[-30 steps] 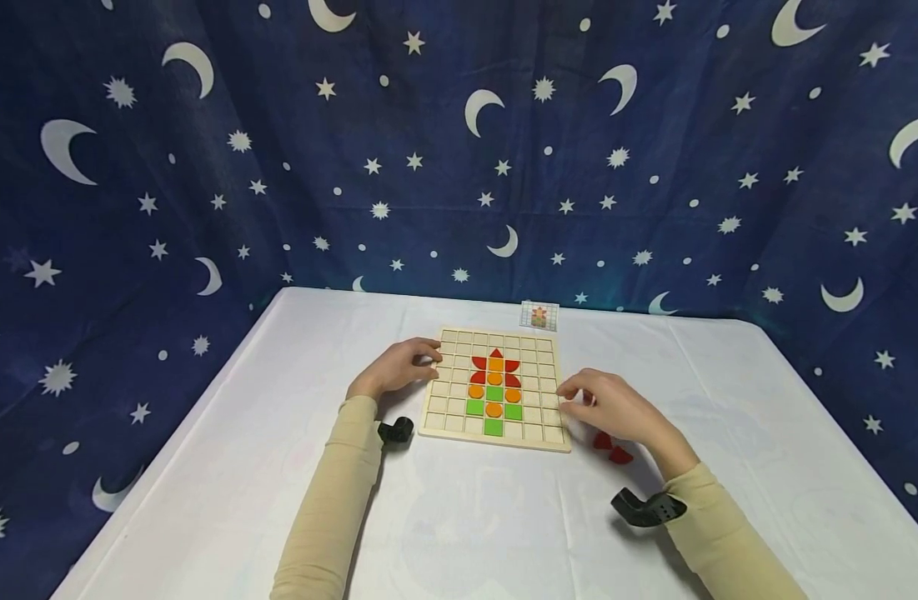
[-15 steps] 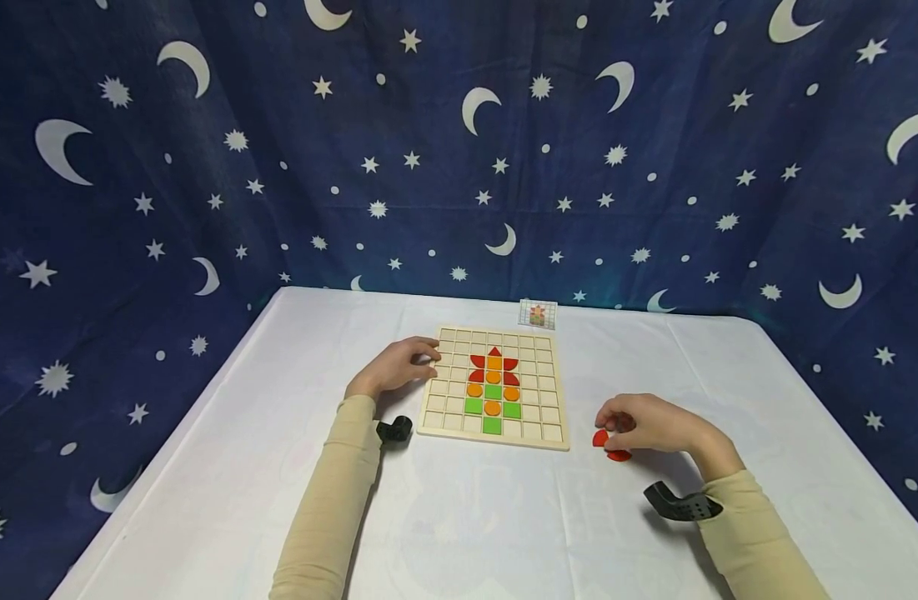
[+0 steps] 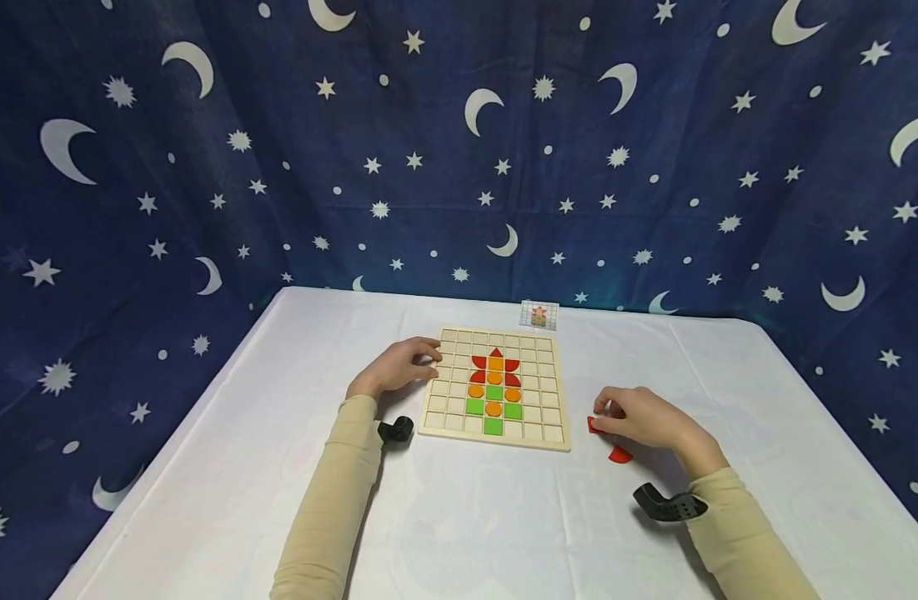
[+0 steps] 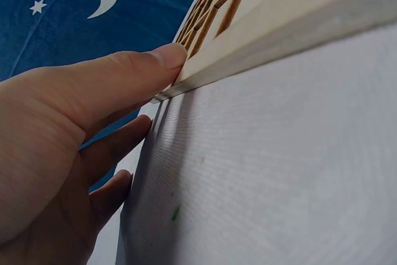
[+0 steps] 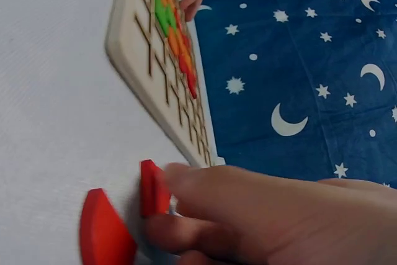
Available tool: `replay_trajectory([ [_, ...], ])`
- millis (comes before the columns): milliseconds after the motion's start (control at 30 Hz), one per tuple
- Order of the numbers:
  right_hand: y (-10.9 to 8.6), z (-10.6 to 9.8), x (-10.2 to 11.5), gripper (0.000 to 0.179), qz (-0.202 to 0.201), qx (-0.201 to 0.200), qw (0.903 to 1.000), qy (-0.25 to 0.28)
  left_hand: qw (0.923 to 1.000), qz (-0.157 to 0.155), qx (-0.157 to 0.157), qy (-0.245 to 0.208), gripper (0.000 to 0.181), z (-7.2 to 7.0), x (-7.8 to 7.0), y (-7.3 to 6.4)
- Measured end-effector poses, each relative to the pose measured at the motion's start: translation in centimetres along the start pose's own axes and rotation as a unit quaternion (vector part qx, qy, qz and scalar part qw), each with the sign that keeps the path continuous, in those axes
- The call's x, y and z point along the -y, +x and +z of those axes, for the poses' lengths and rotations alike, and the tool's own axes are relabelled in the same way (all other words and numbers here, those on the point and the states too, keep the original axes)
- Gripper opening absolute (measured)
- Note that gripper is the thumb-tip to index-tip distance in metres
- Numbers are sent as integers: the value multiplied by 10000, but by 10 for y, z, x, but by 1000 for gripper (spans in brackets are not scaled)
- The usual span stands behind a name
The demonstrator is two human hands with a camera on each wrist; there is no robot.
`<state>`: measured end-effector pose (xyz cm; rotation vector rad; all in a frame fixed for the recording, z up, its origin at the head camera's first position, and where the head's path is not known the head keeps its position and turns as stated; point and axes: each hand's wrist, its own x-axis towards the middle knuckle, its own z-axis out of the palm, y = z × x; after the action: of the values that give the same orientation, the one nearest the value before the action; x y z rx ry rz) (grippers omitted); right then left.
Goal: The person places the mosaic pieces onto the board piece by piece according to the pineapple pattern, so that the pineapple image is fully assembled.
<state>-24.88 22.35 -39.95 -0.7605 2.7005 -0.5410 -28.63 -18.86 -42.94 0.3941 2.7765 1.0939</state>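
My left hand (image 3: 393, 367) rests at the left edge of a wooden grid board (image 3: 531, 432); in the left wrist view the thumb (image 4: 139, 76) touches the rim while the other fingers extend loosely beside it. Right of the board, my right hand (image 3: 642, 417) pinches a red quarter-circle piece (image 3: 592, 425) between thumb and fingertips, close over the table. Another red quarter-circle piece (image 3: 620, 455) lies just in front of that hand. Red, orange and green pieces form a figure in the board's middle, with a red triangle (image 3: 495, 352) at its top and a green square (image 3: 493, 427) at its bottom.
A small pattern card (image 3: 539, 315) lies behind the board, printed with a similar coloured figure on a grid. White cloth (image 3: 496, 525) covers the table. A dark blue curtain (image 3: 428, 233) with moons and stars stands behind it.
My right hand has moved from the board's right edge to the loose red pieces and gripped one, shifting it slightly away from the other. The left hand has stayed at the board.
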Motion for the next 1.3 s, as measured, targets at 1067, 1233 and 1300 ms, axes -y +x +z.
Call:
replay_trajectory([
  [1067,2,0,-6,29,-627,252,9976,144,10000,-68,22,-46,32,1,-1,0],
  [1233,1,-2,-7,28,-859,290,9958,86,10000,-14,9,-8,33,0,-1,0],
  [1300,1,-1,-7,32,-945,361,9948,88,10000,1,20,-5,33,0,0,0],
])
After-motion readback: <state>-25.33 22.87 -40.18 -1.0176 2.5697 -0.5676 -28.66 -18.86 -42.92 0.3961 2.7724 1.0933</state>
